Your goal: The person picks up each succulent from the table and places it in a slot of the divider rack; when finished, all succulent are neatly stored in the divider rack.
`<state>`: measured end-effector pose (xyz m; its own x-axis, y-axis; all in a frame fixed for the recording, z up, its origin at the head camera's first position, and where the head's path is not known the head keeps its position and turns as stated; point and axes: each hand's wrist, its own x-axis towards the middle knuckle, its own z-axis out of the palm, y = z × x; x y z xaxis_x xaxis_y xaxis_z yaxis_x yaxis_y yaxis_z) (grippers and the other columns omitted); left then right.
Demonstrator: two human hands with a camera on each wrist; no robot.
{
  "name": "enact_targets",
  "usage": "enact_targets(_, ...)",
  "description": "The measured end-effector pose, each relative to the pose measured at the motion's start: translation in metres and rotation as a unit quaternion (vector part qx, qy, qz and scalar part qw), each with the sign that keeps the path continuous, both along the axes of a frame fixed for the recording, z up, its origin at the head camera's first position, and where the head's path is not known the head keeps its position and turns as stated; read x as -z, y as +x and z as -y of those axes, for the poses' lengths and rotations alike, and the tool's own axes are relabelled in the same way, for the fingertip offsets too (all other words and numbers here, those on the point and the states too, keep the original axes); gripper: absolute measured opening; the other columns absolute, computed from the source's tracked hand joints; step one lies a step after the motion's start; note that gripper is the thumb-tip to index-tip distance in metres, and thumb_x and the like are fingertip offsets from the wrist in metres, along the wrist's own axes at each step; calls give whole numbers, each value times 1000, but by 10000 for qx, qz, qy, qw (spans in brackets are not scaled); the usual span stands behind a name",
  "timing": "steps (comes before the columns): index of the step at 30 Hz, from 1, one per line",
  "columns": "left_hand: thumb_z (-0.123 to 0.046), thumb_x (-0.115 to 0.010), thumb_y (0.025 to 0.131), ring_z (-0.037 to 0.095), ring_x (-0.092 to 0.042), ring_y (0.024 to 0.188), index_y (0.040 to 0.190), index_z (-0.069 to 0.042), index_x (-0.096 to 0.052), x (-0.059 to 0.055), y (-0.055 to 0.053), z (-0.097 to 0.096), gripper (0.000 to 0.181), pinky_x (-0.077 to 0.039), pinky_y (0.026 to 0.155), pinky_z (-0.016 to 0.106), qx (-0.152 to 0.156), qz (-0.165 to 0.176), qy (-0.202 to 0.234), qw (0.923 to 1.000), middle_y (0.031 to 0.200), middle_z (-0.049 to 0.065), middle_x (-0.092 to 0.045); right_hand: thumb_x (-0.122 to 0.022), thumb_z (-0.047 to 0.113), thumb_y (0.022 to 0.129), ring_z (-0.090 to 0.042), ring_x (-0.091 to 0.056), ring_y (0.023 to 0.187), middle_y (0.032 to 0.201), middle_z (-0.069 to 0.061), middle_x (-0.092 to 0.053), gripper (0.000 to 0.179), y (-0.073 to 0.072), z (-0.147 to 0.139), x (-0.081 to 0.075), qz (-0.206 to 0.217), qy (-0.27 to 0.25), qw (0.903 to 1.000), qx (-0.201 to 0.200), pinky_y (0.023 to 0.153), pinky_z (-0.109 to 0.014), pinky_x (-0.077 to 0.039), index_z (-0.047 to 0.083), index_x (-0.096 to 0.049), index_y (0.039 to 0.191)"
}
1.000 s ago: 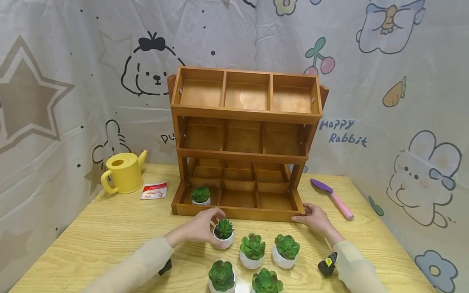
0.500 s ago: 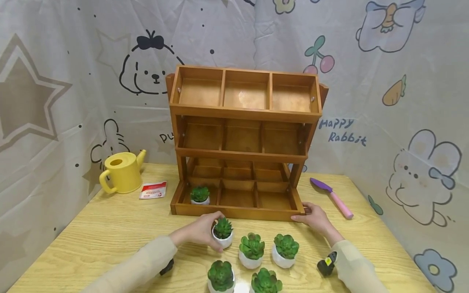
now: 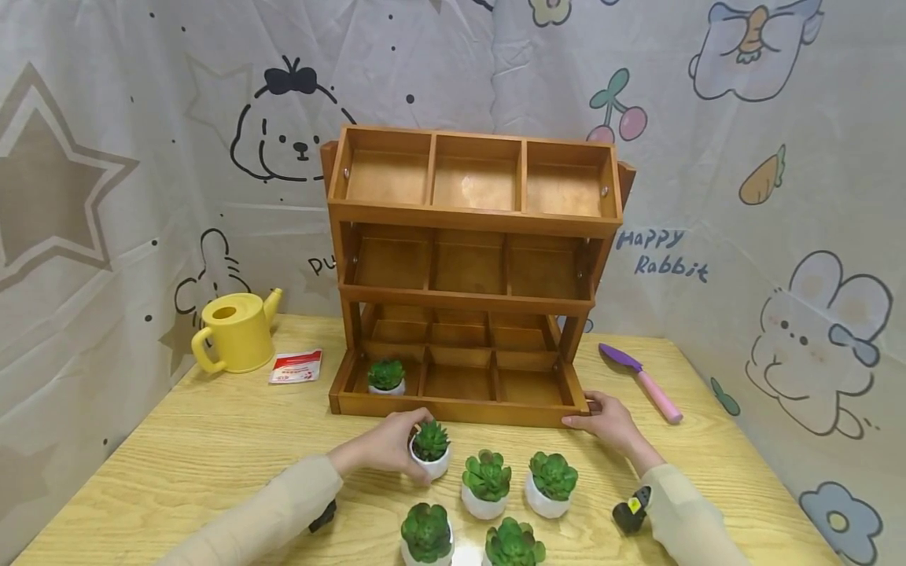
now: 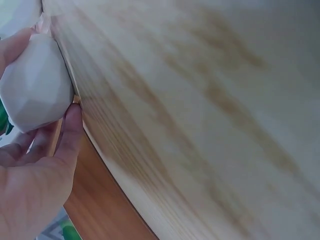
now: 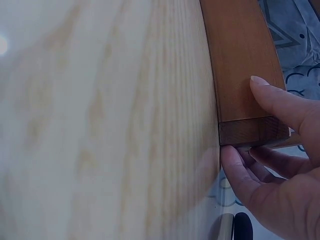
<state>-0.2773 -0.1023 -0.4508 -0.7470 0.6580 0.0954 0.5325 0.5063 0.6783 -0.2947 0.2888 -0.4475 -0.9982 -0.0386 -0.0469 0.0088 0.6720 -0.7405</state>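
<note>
My left hand (image 3: 385,448) holds a small potted succulent (image 3: 430,442) with spiky green leaves, thumb and fingers around its white pot (image 4: 37,85). Just beyond it stands a brown three-tier wooden shelf (image 3: 467,410), each tier split into compartments. With thumb on the front and fingers behind, my right hand (image 3: 610,420) grips the lower right corner of its bottom tier (image 5: 245,65). A round-leaved succulent in a white pot (image 3: 386,377) sits in the bottom tier's left compartment.
Several more potted succulents stand near me, among them one in the middle (image 3: 486,481) and one to its right (image 3: 552,481). A yellow watering can (image 3: 241,334) and a red-and-white packet (image 3: 296,367) are at left. A purple-and-pink trowel (image 3: 647,385) lies at right.
My left hand has shifted slightly lower around the succulent's pot, which stays about where it was. My right hand keeps its grip on the shelf corner.
</note>
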Motion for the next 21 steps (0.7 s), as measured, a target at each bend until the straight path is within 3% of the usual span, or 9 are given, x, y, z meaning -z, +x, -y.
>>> enact_targets(12, -21, -90, 59, 12, -60, 91, 115, -9, -58, 2, -2, -4, 65, -51, 77, 22, 149, -93, 208, 9996, 106, 3, -63, -76, 33, 81, -45, -51, 119, 132, -34, -49, 85, 2, -5, -1, -24, 61, 9999, 84, 95, -50, -47, -12, -35, 140)
enact_targets(21, -27, -90, 61, 14, -59, 90, 114, -9, -60, 2, -2, -3, 63, -50, 74, 24, -124, -416, 312, 9986, 105, 1, -64, -77, 33, 81, -44, -51, 120, 133, -33, -49, 84, 1, -2, 2, -33, -49, 10000, 52, 97, -51, -45, -12, -37, 139)
